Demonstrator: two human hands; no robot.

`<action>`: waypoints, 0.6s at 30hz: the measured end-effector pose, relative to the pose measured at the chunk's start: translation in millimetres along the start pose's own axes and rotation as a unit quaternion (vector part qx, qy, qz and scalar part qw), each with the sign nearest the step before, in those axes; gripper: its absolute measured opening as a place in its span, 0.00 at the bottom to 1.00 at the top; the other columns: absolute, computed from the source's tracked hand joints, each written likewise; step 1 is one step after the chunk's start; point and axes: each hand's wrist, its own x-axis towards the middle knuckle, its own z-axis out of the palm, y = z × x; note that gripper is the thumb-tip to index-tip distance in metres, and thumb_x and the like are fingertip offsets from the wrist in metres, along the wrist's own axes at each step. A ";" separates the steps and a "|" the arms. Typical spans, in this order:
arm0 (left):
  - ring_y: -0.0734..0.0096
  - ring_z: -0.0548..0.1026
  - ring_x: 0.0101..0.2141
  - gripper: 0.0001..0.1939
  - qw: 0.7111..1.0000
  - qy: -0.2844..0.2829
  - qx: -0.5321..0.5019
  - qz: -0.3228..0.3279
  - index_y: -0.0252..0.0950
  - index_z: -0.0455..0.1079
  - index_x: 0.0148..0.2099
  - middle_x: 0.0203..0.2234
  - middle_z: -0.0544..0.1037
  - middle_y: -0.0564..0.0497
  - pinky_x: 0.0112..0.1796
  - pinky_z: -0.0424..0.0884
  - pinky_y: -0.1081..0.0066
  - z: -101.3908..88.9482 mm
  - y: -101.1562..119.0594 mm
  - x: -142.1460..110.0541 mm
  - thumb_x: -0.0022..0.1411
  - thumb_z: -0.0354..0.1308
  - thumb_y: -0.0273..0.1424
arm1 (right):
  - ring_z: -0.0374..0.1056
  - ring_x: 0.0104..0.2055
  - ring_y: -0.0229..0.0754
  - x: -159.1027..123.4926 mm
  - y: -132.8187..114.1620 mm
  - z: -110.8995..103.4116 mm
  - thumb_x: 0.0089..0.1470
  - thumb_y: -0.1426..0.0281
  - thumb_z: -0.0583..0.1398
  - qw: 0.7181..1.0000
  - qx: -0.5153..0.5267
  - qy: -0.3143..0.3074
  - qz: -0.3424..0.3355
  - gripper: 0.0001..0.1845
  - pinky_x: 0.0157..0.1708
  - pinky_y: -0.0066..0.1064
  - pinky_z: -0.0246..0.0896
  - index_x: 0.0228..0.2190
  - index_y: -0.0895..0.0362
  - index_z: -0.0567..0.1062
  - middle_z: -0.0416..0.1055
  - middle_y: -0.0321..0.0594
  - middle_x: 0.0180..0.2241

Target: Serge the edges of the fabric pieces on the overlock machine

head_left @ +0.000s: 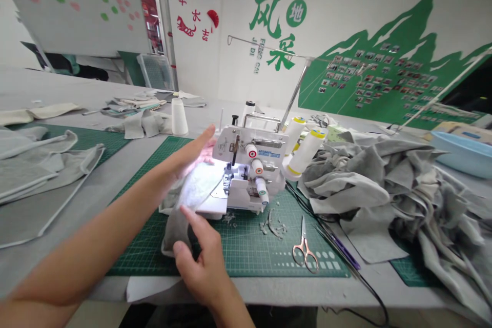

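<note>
A white overlock sewing machine (249, 164) stands on a green cutting mat (246, 246), its lamp lighting the needle area. Grey fabric (175, 230) with a pale edge lies over the machine's left plate and drapes down toward the front. My left hand (200, 154) reaches to the far left side of the machine, thumb raised and fingers stretched out beside the lit fabric. Near the front, my right hand (205, 259) has its thumb and index finger spread apart, their tips at the fabric. Its other fingers are partly hidden.
Scissors (305, 248), tweezers (338, 248) and a purple-handled tool (348, 253) lie right of the machine near fabric scraps (273, 224). Grey fabric is heaped (369, 189) farther right, by a blue basin (463, 151). Cut pieces (38, 169) lie left. A thread cone (179, 117) stands behind.
</note>
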 end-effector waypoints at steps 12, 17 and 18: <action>0.49 0.78 0.47 0.35 0.969 -0.110 -0.218 -0.028 0.33 0.75 0.50 0.43 0.82 0.39 0.51 0.69 0.54 20.1 5.0 25.5 0.58 0.58 0.60 | 0.74 0.51 0.45 -2.8 -0.3 -1.6 0.50 0.76 0.60 0.999 -0.003 0.047 0.006 0.27 0.54 0.32 0.68 0.53 0.56 0.77 0.79 0.43 0.49; 0.52 0.79 0.41 0.27 0.962 -0.100 -0.251 -0.038 0.33 0.75 0.48 0.40 0.82 0.41 0.49 0.71 0.54 22.7 7.9 20.8 0.60 0.59 0.52 | 0.74 0.52 0.46 -2.5 0.1 -1.2 0.51 0.75 0.60 0.999 -0.004 0.043 -0.001 0.27 0.54 0.32 0.68 0.54 0.56 0.77 0.78 0.43 0.50; 0.52 0.79 0.41 0.27 0.962 -0.100 -0.252 -0.038 0.33 0.75 0.48 0.40 0.82 0.41 0.49 0.72 0.53 23.5 8.9 19.7 0.60 0.59 0.51 | 0.74 0.52 0.46 -2.4 0.2 -1.1 0.51 0.75 0.60 0.999 -0.006 0.044 -0.002 0.27 0.54 0.32 0.68 0.54 0.56 0.77 0.78 0.43 0.50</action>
